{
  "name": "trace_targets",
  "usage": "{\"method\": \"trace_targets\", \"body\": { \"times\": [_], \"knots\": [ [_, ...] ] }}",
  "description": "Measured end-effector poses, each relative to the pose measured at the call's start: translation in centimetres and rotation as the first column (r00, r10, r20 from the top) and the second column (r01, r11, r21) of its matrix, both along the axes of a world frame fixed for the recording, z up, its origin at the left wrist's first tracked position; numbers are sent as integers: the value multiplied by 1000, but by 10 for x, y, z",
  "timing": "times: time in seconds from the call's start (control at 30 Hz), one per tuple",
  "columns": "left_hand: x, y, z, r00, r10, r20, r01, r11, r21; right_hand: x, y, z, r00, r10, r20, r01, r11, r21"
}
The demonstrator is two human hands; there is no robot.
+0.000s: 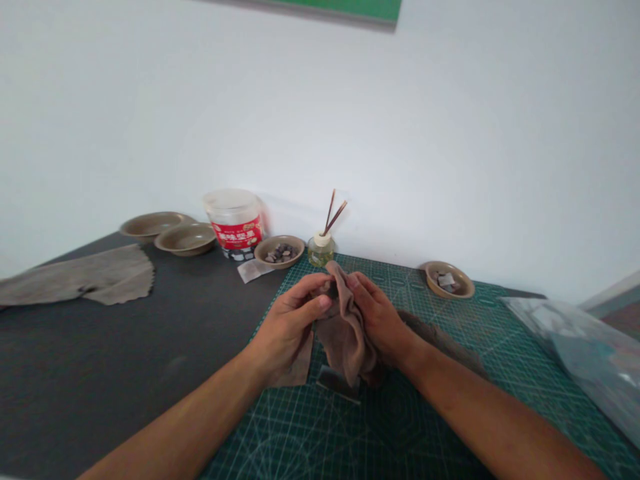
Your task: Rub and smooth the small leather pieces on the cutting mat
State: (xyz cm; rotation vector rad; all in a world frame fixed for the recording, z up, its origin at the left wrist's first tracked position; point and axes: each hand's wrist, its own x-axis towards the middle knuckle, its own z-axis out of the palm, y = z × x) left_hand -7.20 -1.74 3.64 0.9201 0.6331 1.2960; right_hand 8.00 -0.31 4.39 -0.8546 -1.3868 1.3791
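Note:
Above the green cutting mat, my left hand pinches a small dark piece between thumb and fingers; it looks like a stone, but its shape is mostly hidden. My right hand grips a brown cloth, pressing a fold of it against the piece. The rest of the cloth hangs down between both hands. Below it on the mat lies a flat dark rectangular piece. A tan square sheet is partly covered by my left hand. Behind my right wrist is a dark crumpled cloth.
At the back stand a bowl of small stones, a plastic tub with red label and a reed diffuser. Two bowls and a grey cloth lie left. To the right are another bowl and a clear plastic bag.

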Motion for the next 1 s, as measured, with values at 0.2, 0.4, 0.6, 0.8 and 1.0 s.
{"method": "trace_targets", "body": {
  "times": [0.2, 0.4, 0.6, 0.8, 1.0],
  "knots": [
    [-5, 4, -2, 988, 41, -148, -28, 995, 91, -4, -14, 7, 997, 47, 56, -53, 992, 112],
    [-7, 3, 0, 935, 139, -326, -49, 962, 269, -12, -18, 8, 992, 2, 126, -29, 976, 214],
    [-2, -3, 1, 961, 52, -273, 2, 981, 193, -17, -19, 5, 995, -86, 53, 81, 994, 75],
    [3, -4, -1, 998, 17, -54, -17, 1000, 13, 2, 14, 0, 941, -336, 47, 337, 941, -19],
    [0, 4, -8, 985, -104, 139, 108, 994, -23, 27, 12, 22, 841, -505, 194, 424, 838, 342]
  ]
}}
